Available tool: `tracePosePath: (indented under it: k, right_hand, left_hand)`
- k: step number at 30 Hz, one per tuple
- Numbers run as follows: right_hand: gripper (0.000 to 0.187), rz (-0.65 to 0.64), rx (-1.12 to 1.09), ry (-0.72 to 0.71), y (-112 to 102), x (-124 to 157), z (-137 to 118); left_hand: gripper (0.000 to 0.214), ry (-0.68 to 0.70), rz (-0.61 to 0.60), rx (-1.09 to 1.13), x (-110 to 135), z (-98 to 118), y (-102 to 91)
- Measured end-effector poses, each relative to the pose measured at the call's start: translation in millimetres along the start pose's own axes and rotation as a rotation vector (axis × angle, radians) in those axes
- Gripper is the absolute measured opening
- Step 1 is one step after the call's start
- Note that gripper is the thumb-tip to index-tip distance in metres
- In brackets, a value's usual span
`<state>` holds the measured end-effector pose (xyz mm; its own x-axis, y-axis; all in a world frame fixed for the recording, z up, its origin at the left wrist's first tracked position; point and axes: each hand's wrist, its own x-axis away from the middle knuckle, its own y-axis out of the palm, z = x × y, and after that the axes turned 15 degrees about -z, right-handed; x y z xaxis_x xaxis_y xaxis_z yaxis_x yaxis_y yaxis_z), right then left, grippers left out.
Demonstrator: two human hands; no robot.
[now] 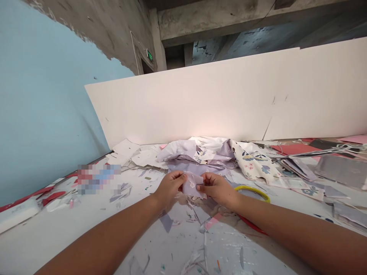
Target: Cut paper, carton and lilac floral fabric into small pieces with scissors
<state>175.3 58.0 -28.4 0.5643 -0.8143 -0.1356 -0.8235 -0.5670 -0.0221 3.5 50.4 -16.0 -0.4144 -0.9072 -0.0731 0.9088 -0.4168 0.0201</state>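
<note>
Between my two hands is a small piece of lilac fabric (192, 185) with pale flowers, held up over the table. My left hand (171, 185) pinches its left edge between thumb and fingers. At its right edge, the thumb and fingers of my right hand (218, 188) are closed on the same piece. Just behind lies a crumpled heap of lilac cloth (183, 151) and white floral cloth (249, 160). A yellow ring-shaped handle (262, 194) shows beside my right wrist, and a red curved part (252, 224) shows below my right forearm.
Stacks of cut fabric (342, 170) and red sheets (295, 149) lie on the right. Torn white card (126, 151) is at the back left. Scraps litter the table (160, 244). A white panel (200, 103) stands along the back, and a blue wall (43, 95) rises on the left.
</note>
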Motion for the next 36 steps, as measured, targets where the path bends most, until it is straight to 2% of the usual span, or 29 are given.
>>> tracePosePath:
  k: [5, 8, 11, 17, 20, 25, 29, 33, 36]
  right_hand:
    - [0.022, 0.033, -0.026, 0.011, 0, 0, -1]
    - [0.023, 0.041, -0.029, 0.016, 2, 2, -5]
    - [0.024, 0.036, -0.019, 0.018, 4, 3, -9]
    - [0.020, 0.091, 0.033, 0.077, -3, 1, -13]
    - [0.019, 0.131, 0.033, 0.096, -7, 0, -15]
    - [0.023, 0.099, -0.036, 0.072, -5, 0, -19]
    - [0.026, 0.070, -0.074, 0.059, -4, 0, -18]
    - [0.026, 0.032, -0.058, 0.064, -4, 1, -18]
    - [0.026, 0.012, -0.041, 0.067, -3, 2, -19]
  left_hand:
    - [0.032, 0.073, 0.075, -0.050, -2, -5, -2.0]
    - [0.033, 0.023, -0.031, 0.036, -1, -3, -1.6]
    - [0.032, -0.030, -0.113, 0.005, 0, -1, -0.8]
    - [0.030, -0.002, -0.055, 0.015, -3, -3, 3.7]
    - [0.036, 0.010, -0.076, 0.091, -3, -2, 5.6]
    - [0.039, -0.085, -0.224, 0.277, 1, 2, 3.8]
    - [0.031, -0.114, -0.267, 0.300, 2, 4, 2.1]
    - [0.029, -0.085, -0.334, 0.286, 1, 1, 3.6]
    - [0.027, -0.037, -0.293, 0.288, 0, -2, 6.4]
